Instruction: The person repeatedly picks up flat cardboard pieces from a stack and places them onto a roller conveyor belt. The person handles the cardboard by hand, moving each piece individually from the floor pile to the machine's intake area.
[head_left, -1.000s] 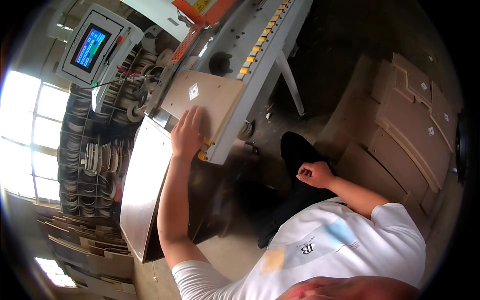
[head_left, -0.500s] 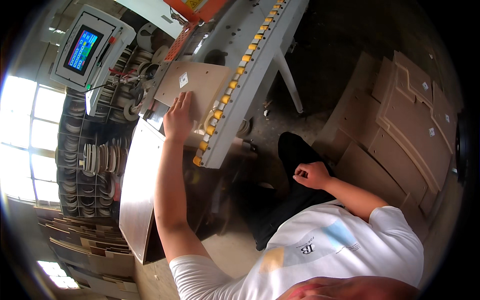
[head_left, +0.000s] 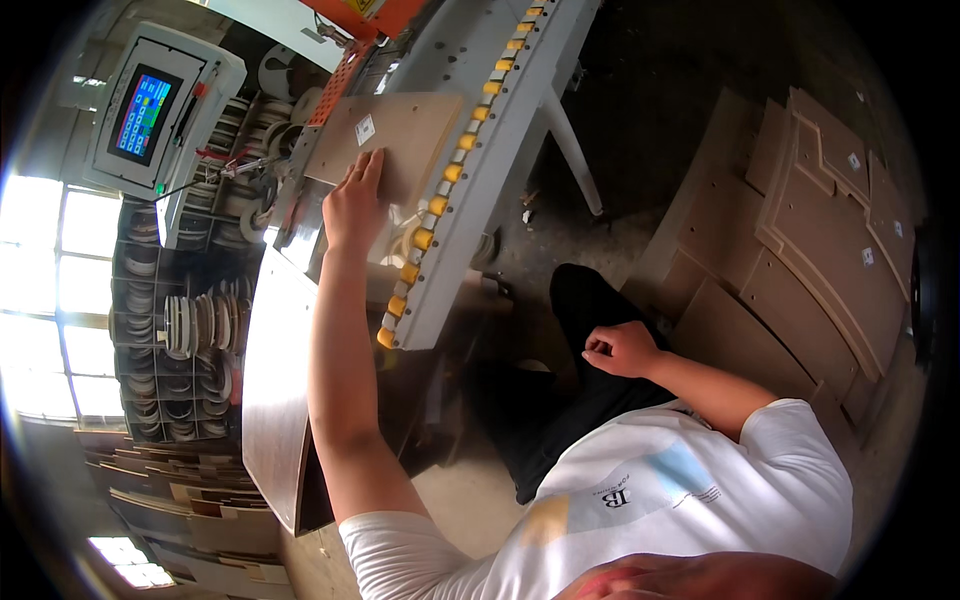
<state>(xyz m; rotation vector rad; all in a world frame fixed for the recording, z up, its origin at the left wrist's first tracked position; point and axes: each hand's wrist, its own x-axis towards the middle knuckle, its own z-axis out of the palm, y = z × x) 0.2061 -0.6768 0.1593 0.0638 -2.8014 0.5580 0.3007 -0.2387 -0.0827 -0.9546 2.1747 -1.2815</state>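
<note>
Left hand (head_left: 355, 205), fingers together and flat, clamped on nothing, touches the near end of one brown board (head_left: 415, 140). The board lies ahead and slightly right on the counter (head_left: 465, 65), beside one row of yellow rollers (head_left: 438, 206); its long axis is unclear. Right hand (head_left: 622, 350), loosely curled, sits well apart. Labels on this board: one (head_left: 365, 129).
</note>
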